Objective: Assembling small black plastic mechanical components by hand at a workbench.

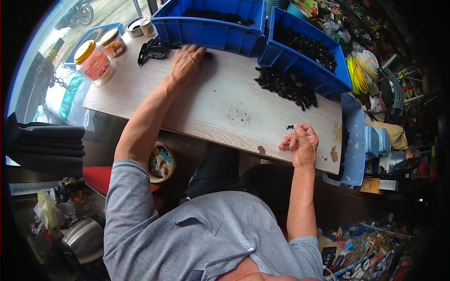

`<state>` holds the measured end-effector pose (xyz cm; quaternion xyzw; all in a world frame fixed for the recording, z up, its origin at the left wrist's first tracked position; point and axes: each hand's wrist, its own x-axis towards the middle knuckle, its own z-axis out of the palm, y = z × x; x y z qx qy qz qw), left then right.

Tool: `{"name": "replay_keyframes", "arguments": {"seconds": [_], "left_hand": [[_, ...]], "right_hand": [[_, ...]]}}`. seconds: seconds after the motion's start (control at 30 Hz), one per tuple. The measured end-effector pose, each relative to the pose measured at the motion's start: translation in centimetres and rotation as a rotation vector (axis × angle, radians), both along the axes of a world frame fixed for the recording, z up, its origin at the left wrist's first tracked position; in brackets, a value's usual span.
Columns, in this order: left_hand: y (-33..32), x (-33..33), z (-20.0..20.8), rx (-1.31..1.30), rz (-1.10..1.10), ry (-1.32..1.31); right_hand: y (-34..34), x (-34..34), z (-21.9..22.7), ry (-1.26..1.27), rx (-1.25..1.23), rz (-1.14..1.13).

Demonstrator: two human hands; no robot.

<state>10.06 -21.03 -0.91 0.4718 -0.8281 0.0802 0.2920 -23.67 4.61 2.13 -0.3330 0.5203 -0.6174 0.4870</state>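
Observation:
My left hand [186, 63] reaches over the far side of the table, close to the front wall of a blue bin [208, 35]. It is slightly smeared by motion, and a dark piece [208, 55] shows at its fingertips; whether it is gripped I cannot make out. Just left of that hand lie several long black plastic parts [154, 50]. Above the table's near right part, my right hand [304, 146] pinches a small black plastic clip [289, 127] between thumb and forefinger. A heap of similar small black pieces [287, 88] lies farther off.
A second blue bin [300, 61] full of black pieces stands behind the heap. Jars with yellow lids [96, 63] stand at the table's left end. A light-blue tub [354, 145] adjoins its right edge. Below the near edge sits a round bucket [161, 164] with scraps.

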Motion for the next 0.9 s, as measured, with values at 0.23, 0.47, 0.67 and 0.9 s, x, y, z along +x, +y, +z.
{"name": "replay_keyframes", "arguments": {"seconds": [0.23, 0.47, 0.67, 0.9], "left_hand": [[4.6, -2.5, 0.1, -0.001, -0.109, 0.086], [10.2, -5.5, 0.4, 0.423, -0.253, 0.683], [18.5, -13.1, 1.4, 1.18, -0.494, 1.31], [20.6, -17.0, 1.8, 1.183, -0.662, 1.276]], "right_hand": [[0.0, 0.1, 0.2, -0.033, 0.015, -0.04], [-0.1, 0.5, 0.4, -0.108, -0.038, -0.067], [-0.6, 1.8, -0.5, -0.176, -0.145, -0.041], [-0.3, 1.1, -1.2, -0.205, -0.183, 0.005]]}}
